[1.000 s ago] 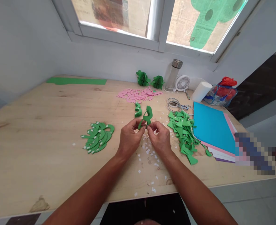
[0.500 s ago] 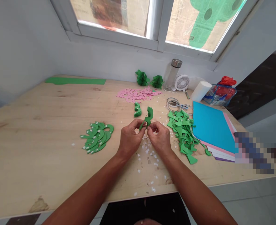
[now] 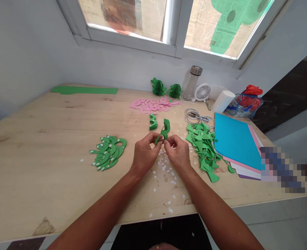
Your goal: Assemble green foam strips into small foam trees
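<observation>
My left hand and my right hand meet over the middle of the wooden table. Both pinch the lower end of a curved green paper piece that stands up between the fingertips. Small white paper bits lie scattered under and in front of the hands. A little behind the held piece sits a small stack of folded green pieces. To the left lies a pile of green curved cutouts with white tabs.
A heap of green scraps lies right of my hands, beside coloured paper sheets. Further back are pink cutouts, two green paper balls, a bottle, a small fan, scissors, a white roll, a plastic bag.
The hands and the green piece have hardly moved; the fingers shifted slightly on the piece's lower end.
</observation>
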{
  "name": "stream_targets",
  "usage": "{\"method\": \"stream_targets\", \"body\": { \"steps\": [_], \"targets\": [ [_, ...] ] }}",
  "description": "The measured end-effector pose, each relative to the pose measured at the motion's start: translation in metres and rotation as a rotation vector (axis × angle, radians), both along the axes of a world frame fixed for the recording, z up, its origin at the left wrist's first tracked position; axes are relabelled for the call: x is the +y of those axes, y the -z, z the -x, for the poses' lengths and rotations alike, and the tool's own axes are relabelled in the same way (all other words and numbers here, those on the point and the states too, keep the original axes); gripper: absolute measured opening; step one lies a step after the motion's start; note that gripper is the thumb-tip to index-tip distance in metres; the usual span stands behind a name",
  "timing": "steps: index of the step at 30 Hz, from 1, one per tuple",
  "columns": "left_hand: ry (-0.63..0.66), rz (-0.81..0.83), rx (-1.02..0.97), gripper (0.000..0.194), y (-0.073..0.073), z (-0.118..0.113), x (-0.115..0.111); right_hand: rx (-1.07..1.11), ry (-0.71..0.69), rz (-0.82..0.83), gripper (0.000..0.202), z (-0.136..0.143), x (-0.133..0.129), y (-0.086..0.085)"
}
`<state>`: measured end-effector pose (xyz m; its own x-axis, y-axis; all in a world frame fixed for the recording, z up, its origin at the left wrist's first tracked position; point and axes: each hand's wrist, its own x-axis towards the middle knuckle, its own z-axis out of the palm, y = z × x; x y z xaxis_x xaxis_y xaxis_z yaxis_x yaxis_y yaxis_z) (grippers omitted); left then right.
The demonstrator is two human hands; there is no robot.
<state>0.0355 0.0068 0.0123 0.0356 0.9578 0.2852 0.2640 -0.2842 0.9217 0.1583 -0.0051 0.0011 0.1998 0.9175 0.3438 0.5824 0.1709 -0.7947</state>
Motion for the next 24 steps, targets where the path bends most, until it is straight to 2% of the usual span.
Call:
{"method": "stream_targets", "body": {
  "steps": [8,24],
  "targets": [
    [-0.004,-0.049,0.07,0.006,-0.0011,0.0002,-0.0005,0.036,-0.004,0.021,0.01,-0.0014,0.001,0.0037],
    [-0.003,-0.078,0.083,0.007,0.0011,-0.0002,0.0001,0.075,0.011,0.058,0.01,-0.001,0.0023,0.0053]
  ]
}}
